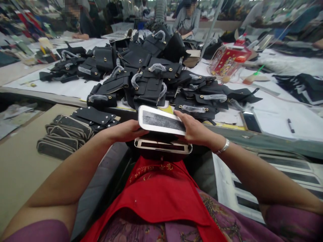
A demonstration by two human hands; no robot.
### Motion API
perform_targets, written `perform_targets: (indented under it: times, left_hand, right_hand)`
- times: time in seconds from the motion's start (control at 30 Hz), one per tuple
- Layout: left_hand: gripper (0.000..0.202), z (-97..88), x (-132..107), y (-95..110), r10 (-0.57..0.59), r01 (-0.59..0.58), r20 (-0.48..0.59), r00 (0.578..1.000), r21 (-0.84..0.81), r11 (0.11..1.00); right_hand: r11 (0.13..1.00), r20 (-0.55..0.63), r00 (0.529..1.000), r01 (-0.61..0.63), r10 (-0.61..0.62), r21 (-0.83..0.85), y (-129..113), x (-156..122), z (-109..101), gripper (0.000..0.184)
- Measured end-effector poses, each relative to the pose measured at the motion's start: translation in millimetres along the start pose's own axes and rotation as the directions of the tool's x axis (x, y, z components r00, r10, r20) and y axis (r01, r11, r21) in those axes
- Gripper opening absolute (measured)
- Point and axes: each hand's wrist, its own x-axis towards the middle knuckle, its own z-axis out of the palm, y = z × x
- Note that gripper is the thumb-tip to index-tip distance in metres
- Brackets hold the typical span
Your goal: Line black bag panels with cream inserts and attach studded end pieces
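Observation:
Between my two hands is a long panel with rounded ends (163, 121), white-rimmed with a dark strip along its middle. My left hand (128, 130) grips its left end, and my right hand (193, 127) has its fingers around the right end. Just below it, in front of my red apron (161, 195), sits a dark bag piece (164, 155) whose pale-edged rim faces up. Whether the panel touches that piece I cannot tell. Stacked at my left are dark rounded panels with pale edges (65, 136), beside black panels with metal studs (93, 117).
A large heap of black bags (143, 64) with plastic-wrapped handles covers the middle of the table. To its right are a red container (227, 58), a phone (251, 121) and a pen (290, 125). White sheets with dark strips (247, 195) lie low on the right. Other people (186, 20) sit beyond.

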Motion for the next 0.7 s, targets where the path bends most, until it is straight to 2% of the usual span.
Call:
perform_targets:
  times: [0.2, 0.33, 0.43, 0.5, 0.6, 0.7]
  left_hand:
    - [0.043, 8.0, -12.0, -10.6, -0.172, 0.162, 0.07, 0.983, 0.127, 0.979]
    - [0.03, 31.4, -13.5, -9.8, -0.261, 0.237, 0.051, 0.964, 0.28, 0.93]
    - [0.025, 52.5, -6.0, -10.3, -0.289, 0.246, 0.053, 0.956, 0.398, 0.884]
    - [0.024, 59.9, 0.0, -9.7, -0.311, 0.257, 0.066, 0.948, 0.419, 0.871]
    - [0.028, 52.1, 3.9, -4.0, -0.302, 0.279, 0.018, 0.953, 0.335, 0.9]
    - [0.031, 26.1, 0.7, 6.3, -0.257, 0.261, -0.057, 0.965, 0.306, 0.915]
  right_hand:
    - [0.998, -0.005, 0.999, -0.053, 0.053, 0.039, 2.0, -6.7, 22.7, 0.084]
    - [0.992, 0.032, 0.992, -0.123, 0.124, -0.023, 0.1, -19.5, 25.0, 0.083]
    - [0.978, 0.042, 0.984, -0.169, 0.175, -0.12, -0.2, -28.1, 24.1, 0.086]
    - [0.968, 0.052, 0.977, -0.196, 0.206, -0.159, 1.3, -31.8, 22.0, 0.088]
    - [0.974, 0.076, 0.973, -0.211, 0.218, -0.086, 3.6, -33.0, 16.1, 0.086]
    - [0.984, 0.048, 0.985, -0.166, 0.164, 0.062, 2.2, -27.6, 11.5, 0.083]
